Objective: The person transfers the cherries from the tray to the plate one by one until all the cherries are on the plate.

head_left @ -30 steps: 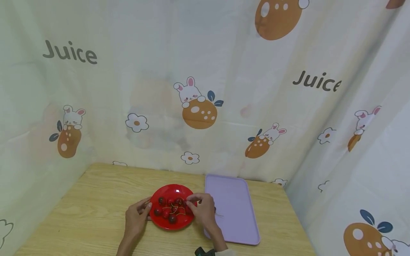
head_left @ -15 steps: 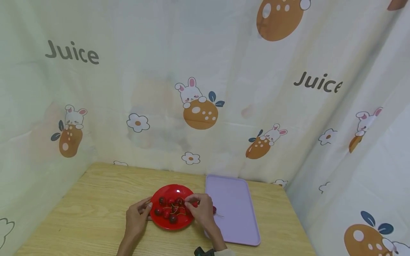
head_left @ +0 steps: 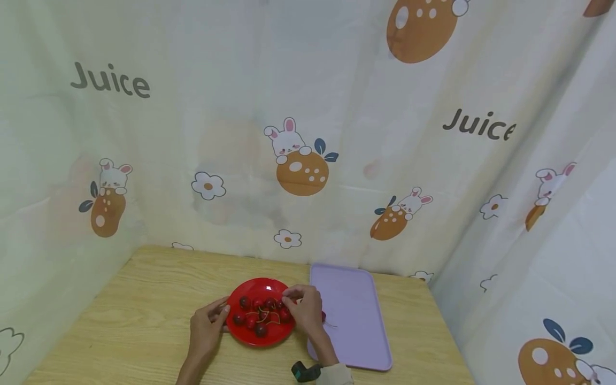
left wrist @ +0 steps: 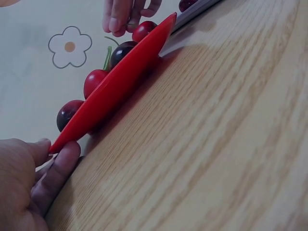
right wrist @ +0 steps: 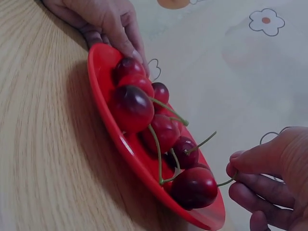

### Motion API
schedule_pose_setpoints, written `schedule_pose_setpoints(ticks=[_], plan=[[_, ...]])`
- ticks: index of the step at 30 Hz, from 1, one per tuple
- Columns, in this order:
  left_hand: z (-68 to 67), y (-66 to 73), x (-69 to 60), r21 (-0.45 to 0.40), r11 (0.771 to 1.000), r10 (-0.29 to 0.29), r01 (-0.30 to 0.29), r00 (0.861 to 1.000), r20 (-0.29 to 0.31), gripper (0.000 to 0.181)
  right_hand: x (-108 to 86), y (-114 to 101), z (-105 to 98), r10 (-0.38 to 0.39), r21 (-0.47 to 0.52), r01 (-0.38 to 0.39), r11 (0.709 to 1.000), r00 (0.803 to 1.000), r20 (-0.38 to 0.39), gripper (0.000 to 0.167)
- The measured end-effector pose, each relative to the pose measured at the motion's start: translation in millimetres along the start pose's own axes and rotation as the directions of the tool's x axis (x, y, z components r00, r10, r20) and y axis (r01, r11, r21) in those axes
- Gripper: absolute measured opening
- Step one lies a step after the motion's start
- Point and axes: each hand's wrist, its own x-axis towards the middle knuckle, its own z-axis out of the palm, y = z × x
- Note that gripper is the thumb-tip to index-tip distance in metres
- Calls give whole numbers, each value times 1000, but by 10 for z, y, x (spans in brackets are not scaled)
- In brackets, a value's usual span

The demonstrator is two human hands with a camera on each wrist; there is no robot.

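Observation:
A red plate (head_left: 262, 340) bears several dark red cherries (right wrist: 132, 108) with green stems. My left hand (head_left: 204, 329) grips the plate's left rim, thumb on top and fingers beneath, as the left wrist view shows. Over the plate's right edge is my right hand (head_left: 305, 310). In the right wrist view its thumb and forefinger pinch the tip of a stem (right wrist: 226, 183) whose cherry (right wrist: 195, 187) rests on the plate near the rim. Another cherry (head_left: 323, 316) lies on the lilac tray (head_left: 346, 299), partly hidden behind my right hand.
The tray stands just right of the plate on the wooden table (head_left: 159, 299). A printed curtain (head_left: 240, 139) hangs behind the table and along its sides. A black device (head_left: 305, 371) sits at my right wrist.
My right hand has shifted slightly right and away from the plate's middle, and a cherry by the right rim now shows more. The left hand keeps its grip on the plate.

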Motion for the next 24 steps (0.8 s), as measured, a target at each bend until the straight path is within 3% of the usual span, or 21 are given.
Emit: schedule_pose_setpoints(ticks=[9, 17, 24], plan=[[51, 13, 0, 4, 1000, 0, 0, 1000, -4, 35, 7, 67, -95, 33, 3, -33, 999, 998, -44, 6], [35, 12, 1, 1, 1000, 0, 0, 1000, 1, 35, 66, 67, -374, 24, -27, -28, 999, 990, -136, 5], [-5, 10, 9, -1, 1000, 7, -7, 1000, -4, 35, 94, 136, -614, 41, -30, -46, 998, 988, -149, 11]])
